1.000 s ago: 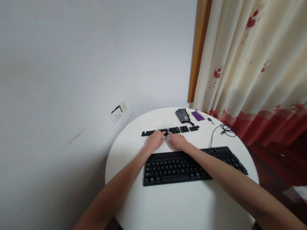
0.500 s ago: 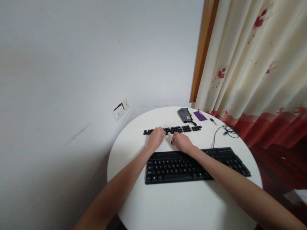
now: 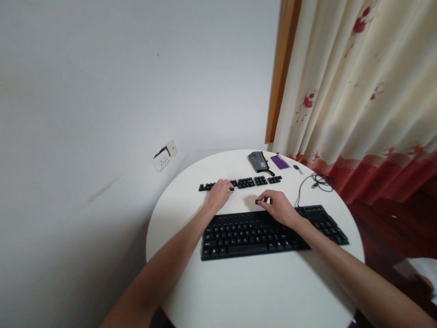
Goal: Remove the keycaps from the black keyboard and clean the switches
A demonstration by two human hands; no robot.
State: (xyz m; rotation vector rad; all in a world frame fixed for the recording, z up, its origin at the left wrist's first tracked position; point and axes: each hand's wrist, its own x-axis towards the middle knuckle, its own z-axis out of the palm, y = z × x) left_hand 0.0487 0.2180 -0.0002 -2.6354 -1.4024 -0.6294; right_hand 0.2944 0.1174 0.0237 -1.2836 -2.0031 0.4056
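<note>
My right hand (image 3: 278, 206) is closed in a pinch around a small black keycap (image 3: 256, 202), just above the white tabletop behind the keyboard. My left hand (image 3: 219, 195) reaches to the row of loose black keycaps (image 3: 246, 183), covering part of it. At its fingertips, closed together, is another dark keycap (image 3: 231, 189). The black keyboard (image 3: 246, 238) lies in front, nearer me, with my right wrist over its upper right part. Several key positions along its top look bare, though this is hard to make out.
The round white table (image 3: 184, 282) stands against the wall. Toward its back lie a grey pouch (image 3: 257, 162), a purple packet (image 3: 280, 161) and a small dark object with a light end (image 3: 297, 168). The keyboard's coiled cable (image 3: 321, 181) rests at right, near the curtain (image 3: 317, 91).
My right hand has moved right, away from the keycap row, with the keycap in its fingers. My left hand stays at the row. The whole view has shifted slightly.
</note>
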